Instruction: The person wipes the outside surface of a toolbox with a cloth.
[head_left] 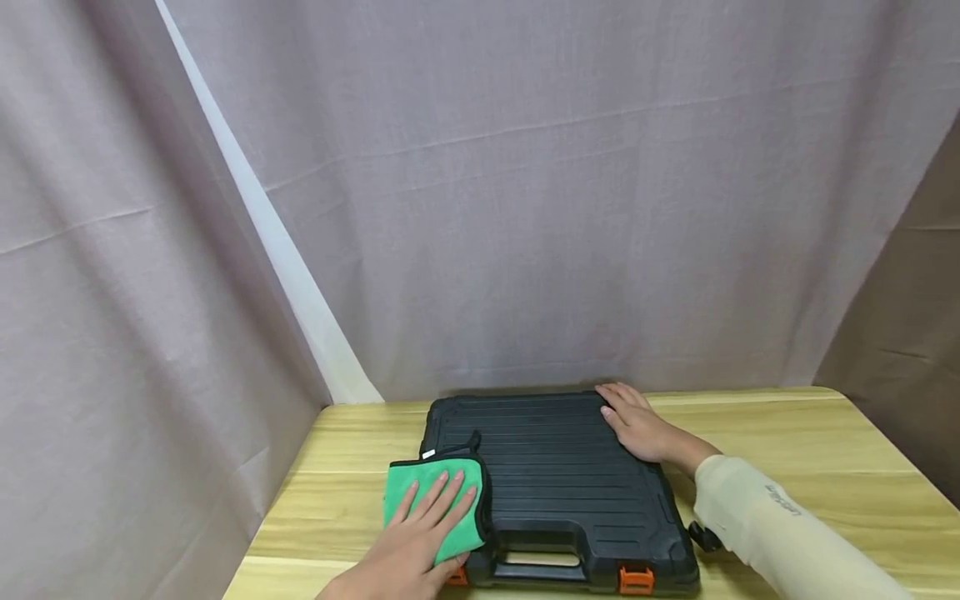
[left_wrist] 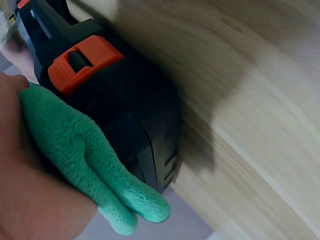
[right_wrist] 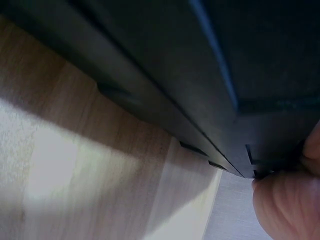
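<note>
A black plastic tool case (head_left: 547,467) with a ribbed lid lies flat on the wooden table, its handle (head_left: 540,572) and orange latches (head_left: 636,581) toward the near side. On the case's near left corner lies a folded green cloth (head_left: 472,537) with a black edge and a loop. My left hand (head_left: 420,533) presses this cloth down with spread, straight fingers. In the left wrist view the cloth (left_wrist: 75,145) droops over the case's side beside an orange latch (left_wrist: 85,62). Across the lid, my right hand (head_left: 637,425) rests on the far right corner, fingers extended over the edge.
The wooden table (head_left: 787,467) extends to both sides of the case. Grey curtains (head_left: 525,208) hang behind and to the left, and a brown one (head_left: 907,333) on the right. A small black object (head_left: 703,537) sits by the right forearm, partly covered by the sleeve.
</note>
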